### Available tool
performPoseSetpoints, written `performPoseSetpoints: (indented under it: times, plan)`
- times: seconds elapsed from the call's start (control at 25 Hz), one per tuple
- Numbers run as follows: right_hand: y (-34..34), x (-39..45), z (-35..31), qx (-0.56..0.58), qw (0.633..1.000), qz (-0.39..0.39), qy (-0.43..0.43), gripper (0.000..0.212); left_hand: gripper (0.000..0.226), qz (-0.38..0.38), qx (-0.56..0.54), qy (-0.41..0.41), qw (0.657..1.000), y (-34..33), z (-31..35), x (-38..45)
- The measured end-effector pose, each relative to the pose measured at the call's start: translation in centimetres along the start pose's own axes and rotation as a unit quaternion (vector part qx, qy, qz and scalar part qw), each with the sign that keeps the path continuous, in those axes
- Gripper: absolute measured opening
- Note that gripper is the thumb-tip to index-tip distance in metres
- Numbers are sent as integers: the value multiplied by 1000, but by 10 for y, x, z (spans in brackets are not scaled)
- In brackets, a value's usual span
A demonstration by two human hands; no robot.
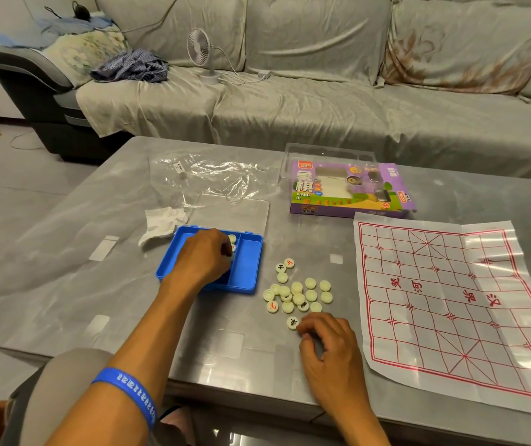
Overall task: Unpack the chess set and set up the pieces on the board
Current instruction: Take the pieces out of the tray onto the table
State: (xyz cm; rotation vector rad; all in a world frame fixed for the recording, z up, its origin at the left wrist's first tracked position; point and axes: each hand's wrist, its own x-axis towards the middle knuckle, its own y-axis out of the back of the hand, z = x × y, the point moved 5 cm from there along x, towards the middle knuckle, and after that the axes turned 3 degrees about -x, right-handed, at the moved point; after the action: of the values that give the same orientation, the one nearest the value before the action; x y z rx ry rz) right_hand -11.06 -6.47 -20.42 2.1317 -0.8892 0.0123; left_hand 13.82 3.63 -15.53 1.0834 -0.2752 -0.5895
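1. Two hands working: left hand [204,254] curled inside the blue plastic tray [248,268], centre-left of frame, apparently pinching round cream chess pieces; its fingertips are hidden.
2. Right hand [325,344] rests loosely curled, holding nothing visible, beside the pile of cream discs [299,292] at centre.
3. Step: still unpacking.
4. Next, I judge: empty the tray, then place pieces on the bare red-lined paper board [451,304] at right.

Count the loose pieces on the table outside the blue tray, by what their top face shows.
Red-character pieces: 2
Black-character pieces: 4
Blank-topped pieces: 12
Total: 18
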Motion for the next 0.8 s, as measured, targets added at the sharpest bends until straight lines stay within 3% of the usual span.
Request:
performPoseSetpoints:
  times: [0.12, 0.2, 0.32, 0.44, 0.56, 0.64, 0.72, 0.8]
  plan:
    - [0, 0, -1, 4, 1000, 5, 3, 27, 12, 62, -56, 10, 997, 24, 11, -9]
    - [0, 0, -1, 2, 1000, 6, 1, 26, 14, 76, -98, -35, 992, 29, 34, -23]
    - [1, 0, -2, -9, 1000, 0, 5, 27, 16, -2, -94, -145, 985, -6, 78, -49]
    - [0, 0, -2, -13, 1000, -8, -5, 22, 19, -50, -66, -170, 982, -44, 92, -53]
    - [-2, 0, 0, -17, 1000, -15, -14, 17, 23, -32, -87, -164, 982, -43, 89, -49]
    - [-2, 0, 1, -16, 1000, -15, -11, 18, 23, 39, -104, -147, 983, -20, 81, -43]
    - [-3, -1, 2, -11, 1000, -16, -13, 15, 20, 117, -66, -73, 988, 7, 53, -29]
    - [-3, -1, 2, -13, 1000, -14, -9, 14, 24, 92, 46, 22, 994, 19, 17, -15]
